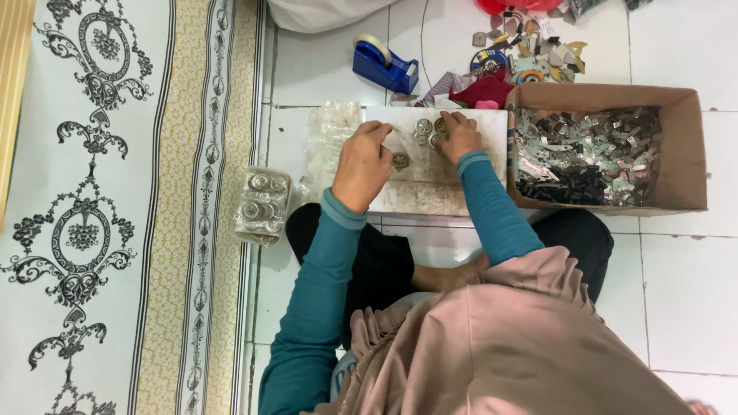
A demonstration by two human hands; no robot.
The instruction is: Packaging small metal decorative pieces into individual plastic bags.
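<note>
metal discs (pixel 425 131) under curled right hand (pixel 459 135)

Blue tape dispenser (pixel 384 65); teal sleeves (pixel 492 207); black-scrolled white carpet (pixel 84 207).

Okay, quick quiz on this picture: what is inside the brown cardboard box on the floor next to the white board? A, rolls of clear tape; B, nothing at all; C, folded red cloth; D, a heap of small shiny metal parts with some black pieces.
D: the open brown cardboard box, just right of the white work board, is filled with a heap of small silvery metal parts with black pieces along its near side.
</note>
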